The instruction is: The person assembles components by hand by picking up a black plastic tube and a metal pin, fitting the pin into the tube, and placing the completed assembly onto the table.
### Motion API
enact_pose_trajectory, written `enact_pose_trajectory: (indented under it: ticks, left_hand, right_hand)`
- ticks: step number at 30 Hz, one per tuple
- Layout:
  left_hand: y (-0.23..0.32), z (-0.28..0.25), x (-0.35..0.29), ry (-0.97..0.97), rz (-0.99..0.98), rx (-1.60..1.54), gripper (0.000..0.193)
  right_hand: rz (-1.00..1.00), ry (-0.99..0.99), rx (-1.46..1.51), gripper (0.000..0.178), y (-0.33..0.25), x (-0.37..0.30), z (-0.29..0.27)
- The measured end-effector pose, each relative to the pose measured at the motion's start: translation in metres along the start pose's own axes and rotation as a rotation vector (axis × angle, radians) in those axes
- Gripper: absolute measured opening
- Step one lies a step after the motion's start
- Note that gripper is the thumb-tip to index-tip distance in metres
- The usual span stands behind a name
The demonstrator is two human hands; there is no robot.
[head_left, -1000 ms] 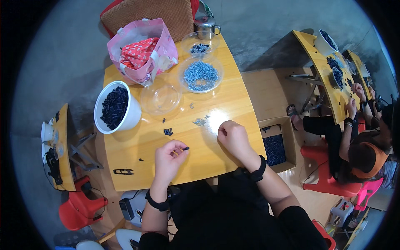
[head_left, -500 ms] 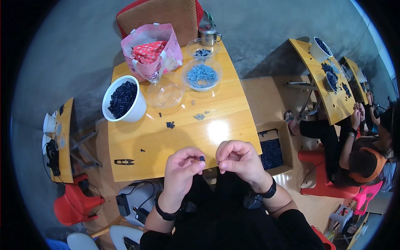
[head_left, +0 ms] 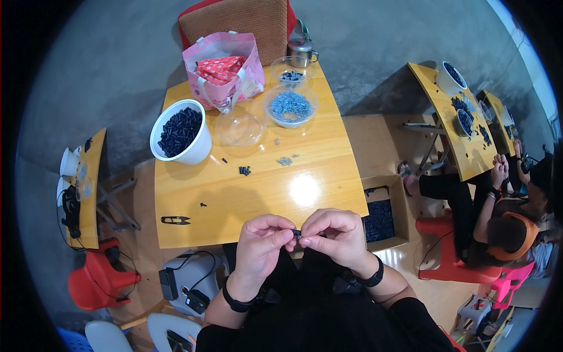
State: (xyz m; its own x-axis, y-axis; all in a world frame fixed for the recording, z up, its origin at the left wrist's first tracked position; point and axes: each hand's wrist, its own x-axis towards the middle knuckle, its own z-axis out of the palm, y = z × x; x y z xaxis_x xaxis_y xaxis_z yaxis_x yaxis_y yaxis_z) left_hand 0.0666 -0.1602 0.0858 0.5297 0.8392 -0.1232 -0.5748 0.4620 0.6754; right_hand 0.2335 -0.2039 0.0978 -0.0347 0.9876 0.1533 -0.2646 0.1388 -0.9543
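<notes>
My left hand point(head_left: 259, 243) pinches a small dark blue tube-like piece point(head_left: 296, 233) between thumb and fingertips, just over the table's near edge. The thumb and forefinger of my right hand point(head_left: 337, 237) close on a tiny silver metal part, mostly hidden, held against the end of the dark piece. Whether one sits inside the other I cannot tell. On the wooden table point(head_left: 258, 202) beyond my hands lie a few loose dark pieces point(head_left: 244, 171) and a little heap of silver parts point(head_left: 284, 161). Black thread snips point(head_left: 175, 220) lie to the left.
A white tub point(head_left: 202, 146) holds many dark pieces; a clear bowl point(head_left: 291, 122) holds silver parts. Behind stand a pink bag point(head_left: 226, 91) and a metal mug point(head_left: 301, 50). A cardboard box point(head_left: 400, 237) is on the floor at right, where a person point(head_left: 498, 226) sits.
My hands have come together: the right moved left and the left moved slightly right, so the silver part now meets the dark piece. The view has shifted slightly.
</notes>
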Motion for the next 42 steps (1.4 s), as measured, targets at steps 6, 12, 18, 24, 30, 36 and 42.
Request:
enact_pose_trajectory:
  ticks: [6, 12, 18, 24, 30, 36, 42]
  left_hand:
    - [0.003, -0.006, -0.001, -0.008, 0.015, -0.010, 0.014]
    - [0.013, -0.014, -0.002, -0.028, 0.023, -0.027, 0.013]
    - [0.028, -0.034, -0.011, -0.009, 0.139, 0.396, 0.012]
    - [0.038, -0.057, -0.024, 0.003, 0.131, 0.726, 0.012]
    - [0.032, -0.092, -0.021, 0.068, 0.053, 0.041, 0.012]
    - [0.042, -0.102, -0.019, 0.057, 0.078, -0.035, 0.013]
    - [0.041, -0.103, -0.027, 0.170, 0.084, 0.130, 0.012]
  right_hand:
    - [0.162, -0.032, 0.206, 0.008, 0.000, 0.005, 0.005]
    - [0.147, -0.087, 0.269, 0.010, 0.008, 0.018, 0.015]
    - [0.460, -0.195, 0.102, 0.013, 0.002, 0.039, 0.019]
    - [0.681, -0.286, 0.088, 0.018, 0.021, 0.062, 0.036]
    - [0.658, -0.322, 0.185, 0.018, 0.035, 0.083, 0.061]
    - [0.544, -0.302, 0.123, 0.013, 0.038, 0.087, 0.074]
    - [0.563, -0.372, -0.095, 0.013, 0.040, 0.093, 0.076]
